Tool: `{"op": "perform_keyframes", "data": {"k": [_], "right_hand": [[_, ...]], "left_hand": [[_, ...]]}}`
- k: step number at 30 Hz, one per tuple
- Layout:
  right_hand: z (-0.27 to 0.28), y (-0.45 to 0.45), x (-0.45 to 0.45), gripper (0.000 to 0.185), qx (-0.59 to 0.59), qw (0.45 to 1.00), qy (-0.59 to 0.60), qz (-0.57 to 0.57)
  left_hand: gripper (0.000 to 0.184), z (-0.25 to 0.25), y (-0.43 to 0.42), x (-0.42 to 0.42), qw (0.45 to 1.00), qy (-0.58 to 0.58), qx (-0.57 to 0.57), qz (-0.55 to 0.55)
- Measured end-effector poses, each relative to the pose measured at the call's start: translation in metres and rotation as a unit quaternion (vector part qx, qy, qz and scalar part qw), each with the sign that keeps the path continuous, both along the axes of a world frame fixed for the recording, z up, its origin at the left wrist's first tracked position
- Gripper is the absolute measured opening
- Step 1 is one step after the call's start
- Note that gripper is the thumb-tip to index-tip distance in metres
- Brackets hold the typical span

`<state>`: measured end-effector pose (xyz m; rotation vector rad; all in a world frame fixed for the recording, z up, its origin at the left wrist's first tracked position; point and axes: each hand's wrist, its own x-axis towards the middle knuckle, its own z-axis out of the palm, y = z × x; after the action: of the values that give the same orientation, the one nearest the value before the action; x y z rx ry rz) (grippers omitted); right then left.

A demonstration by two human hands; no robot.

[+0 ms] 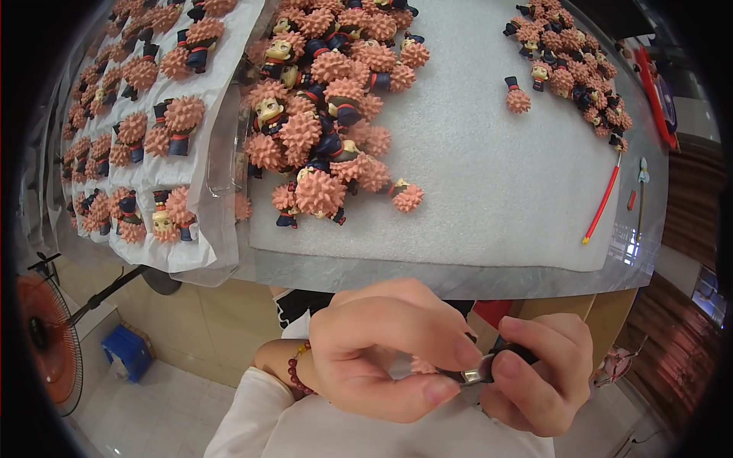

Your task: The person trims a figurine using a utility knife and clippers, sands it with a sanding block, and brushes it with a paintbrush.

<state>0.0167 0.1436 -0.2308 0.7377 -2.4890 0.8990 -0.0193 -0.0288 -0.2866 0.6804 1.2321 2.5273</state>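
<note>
Below and right of the frame's centre, a small dark piece with a shiny metallic patch (475,375) sits between both hands, its long axis seemingly left to right. The left hand (382,355) pinches its left end, a pink spiky bit (422,366) showing behind; the right hand (546,370) grips its right, equally near.

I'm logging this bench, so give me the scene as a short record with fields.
Left hand: holds a pinkish spiky piece, mostly hidden
Right hand: holds a dark object
Between hands: small glinting part, unclear
Table left: figurines in rows on white paper
Middle: large heap on white sheet
Far right: smaller heap, red stick
Lower left: fan, blue crate
</note>
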Motion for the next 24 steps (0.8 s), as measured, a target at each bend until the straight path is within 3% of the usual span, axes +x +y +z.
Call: {"op": "perform_keyframes", "data": {"k": [11,16,24], "right_hand": [[0.000,0.000,0.001,0.055,-0.006,1.000,-0.018,-0.004],[0.001,0.003,-0.001,0.054,0.015,1.000,-0.013,0.015],[-0.002,0.001,-0.002,0.053,-0.001,1.000,0.015,0.005]], "left_hand": [[0.029,0.000,0.000,0.000,1.000,0.002,-0.010,0.007],[0.027,0.000,0.013,0.005,0.991,-0.047,0.087,0.093],[0.026,0.001,0.011,0.004,0.993,-0.043,0.061,0.094]]}}
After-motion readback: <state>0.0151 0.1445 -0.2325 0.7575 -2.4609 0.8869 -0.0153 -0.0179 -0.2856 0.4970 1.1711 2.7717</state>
